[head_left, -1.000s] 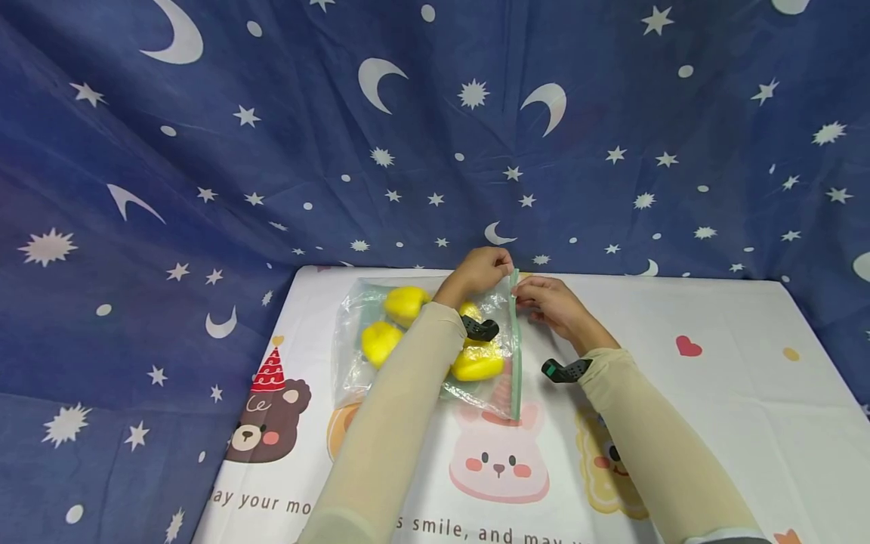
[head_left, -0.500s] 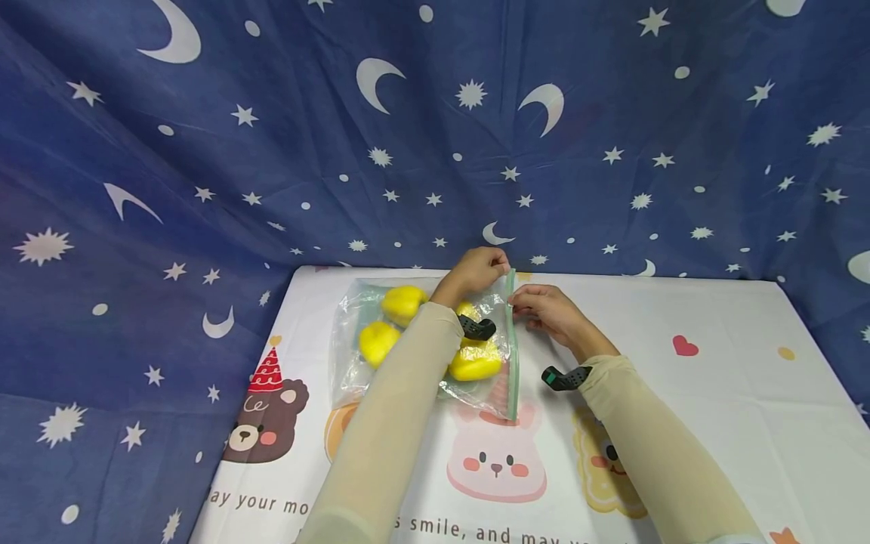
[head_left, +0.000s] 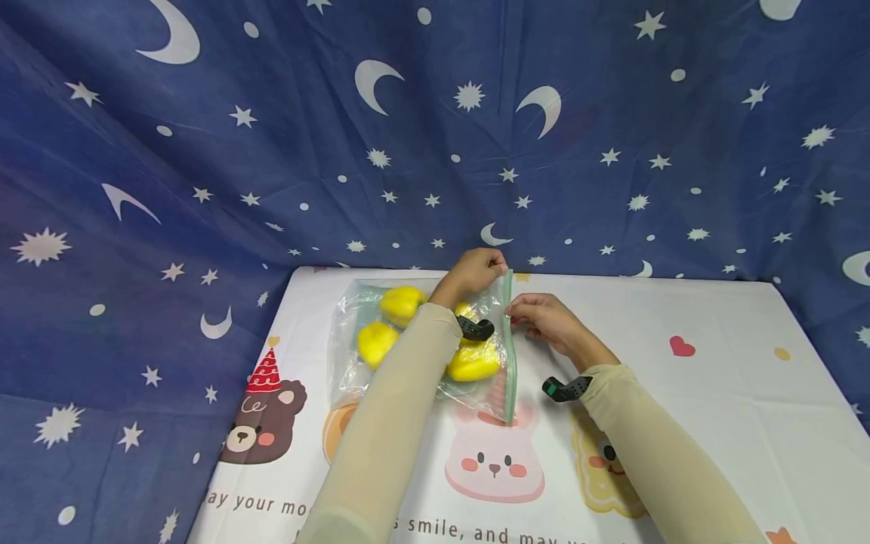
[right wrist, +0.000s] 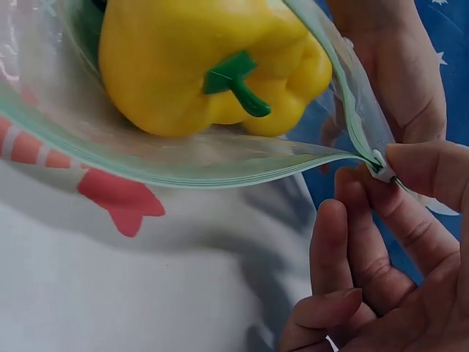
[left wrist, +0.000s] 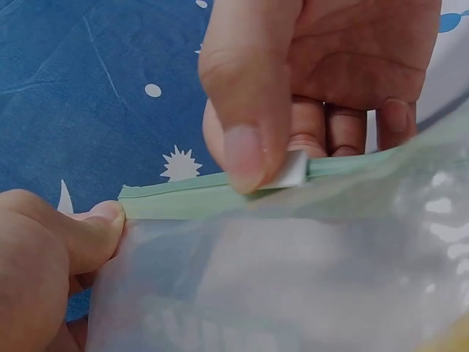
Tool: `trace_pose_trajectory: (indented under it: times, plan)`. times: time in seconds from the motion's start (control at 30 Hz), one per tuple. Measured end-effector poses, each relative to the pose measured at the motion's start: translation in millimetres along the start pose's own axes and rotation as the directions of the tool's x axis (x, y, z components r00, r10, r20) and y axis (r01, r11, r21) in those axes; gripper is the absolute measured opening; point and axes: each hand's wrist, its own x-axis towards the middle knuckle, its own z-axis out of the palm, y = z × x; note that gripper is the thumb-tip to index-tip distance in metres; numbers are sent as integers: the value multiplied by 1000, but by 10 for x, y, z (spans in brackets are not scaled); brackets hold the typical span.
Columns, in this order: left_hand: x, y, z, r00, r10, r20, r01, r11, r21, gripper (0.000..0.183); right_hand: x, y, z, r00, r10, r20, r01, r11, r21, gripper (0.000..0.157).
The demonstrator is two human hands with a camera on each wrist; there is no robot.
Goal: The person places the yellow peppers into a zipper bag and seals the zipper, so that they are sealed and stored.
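Note:
A clear zip bag (head_left: 348, 378) lies flat on the table with several yellow bell peppers (head_left: 402, 304) inside. Its green zip edge (head_left: 512, 378) faces right. At the far corner of that edge, my left hand (head_left: 476, 270) pinches the bag between thumb and finger. Just nearer along the edge, my right hand (head_left: 549, 323) pinches the white slider (left wrist: 293, 170) between thumb and forefinger. In the right wrist view, the zip strips part on the near side of the slider, and a pepper (right wrist: 212, 66) with a green stem shows through the gap. My left forearm hides part of the bag.
A white tablecloth (head_left: 734, 408) with printed cartoon animals and lettering covers the table. Behind it and at the left hangs a dark blue curtain (head_left: 421, 113) with moons and stars. Black wrist straps (head_left: 567, 389) sit on both arms.
My right hand has slid a little nearer to me along the zip edge with the slider. My left hand keeps its hold on the far corner.

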Motion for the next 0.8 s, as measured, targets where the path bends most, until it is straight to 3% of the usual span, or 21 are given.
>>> trace_pose_trajectory:
  times: [0.8]
  plan:
    - [17, -53, -13, 999, -41, -28, 40, 998, -50, 22, -237, 185, 147, 998, -11, 54, 18, 993, -119, 14]
